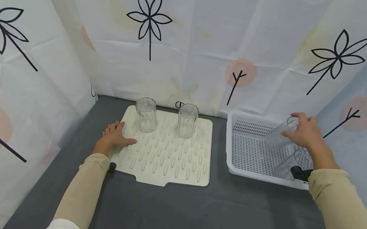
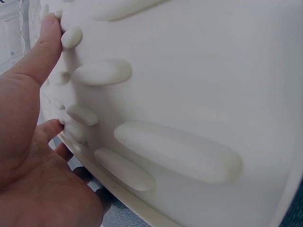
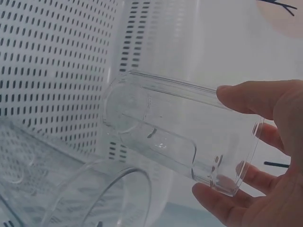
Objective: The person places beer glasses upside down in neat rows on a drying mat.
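Observation:
My right hand (image 1: 306, 134) holds a clear drinking glass (image 1: 277, 135) by its upper end, with the glass tilted over the back right of the white basket (image 1: 229, 147). In the right wrist view, thumb and fingers wrap the end of that glass (image 3: 161, 118). A second glass (image 1: 288, 166) leans inside the basket just below. My left hand (image 1: 112, 138) rests on the left edge of a cream ridged drying mat (image 1: 167, 157), thumb stretched out over the ridges and some fingers past the edge. Two more glasses, a left one (image 1: 147, 115) and a right one (image 1: 187, 122), stand on the mat's back part.
The mat and basket lie on a dark grey tabletop (image 1: 212, 211), a strip of it between them. White patterned cloth (image 1: 192, 46) hangs close behind and on both sides. The basket has perforated walls and a raised rim.

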`<state>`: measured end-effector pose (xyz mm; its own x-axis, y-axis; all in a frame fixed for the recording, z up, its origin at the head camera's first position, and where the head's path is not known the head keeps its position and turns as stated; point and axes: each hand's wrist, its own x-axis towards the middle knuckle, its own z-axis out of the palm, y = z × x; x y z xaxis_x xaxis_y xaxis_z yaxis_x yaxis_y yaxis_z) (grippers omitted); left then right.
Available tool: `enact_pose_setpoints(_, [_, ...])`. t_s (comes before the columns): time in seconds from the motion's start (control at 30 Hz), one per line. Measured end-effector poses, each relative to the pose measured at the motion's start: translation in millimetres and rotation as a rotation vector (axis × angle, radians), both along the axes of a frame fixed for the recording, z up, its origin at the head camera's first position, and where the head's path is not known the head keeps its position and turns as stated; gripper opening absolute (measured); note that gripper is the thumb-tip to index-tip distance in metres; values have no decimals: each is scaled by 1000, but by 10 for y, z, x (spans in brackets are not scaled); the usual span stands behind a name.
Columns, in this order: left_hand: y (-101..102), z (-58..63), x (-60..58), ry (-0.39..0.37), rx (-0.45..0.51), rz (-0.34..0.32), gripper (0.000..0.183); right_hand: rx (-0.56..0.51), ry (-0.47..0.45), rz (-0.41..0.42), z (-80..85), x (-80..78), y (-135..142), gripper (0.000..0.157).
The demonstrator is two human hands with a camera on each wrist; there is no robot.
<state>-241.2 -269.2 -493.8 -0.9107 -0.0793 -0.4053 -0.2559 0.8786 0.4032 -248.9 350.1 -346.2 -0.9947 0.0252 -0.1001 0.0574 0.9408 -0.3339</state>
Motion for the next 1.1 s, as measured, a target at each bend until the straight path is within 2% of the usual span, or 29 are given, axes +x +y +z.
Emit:
enact_pose_setpoints(0.33, [1,-2,10,-4,6,2,110,-9,-6,63,178,36,-205,84])
enact_pose_setpoints(0.7, [-9,-6,8,7,19,1,110,-64,36,95,223,46,-377,75])
enact_pose_setpoints(0.9, [-15,-22,4,5,18,3,111,-120,45,131,253,35,-438,77])
enact_pose_setpoints(1.1, [-25,-43,-7,-1,7,2,111,-224,34,162,271,78,-516,78])
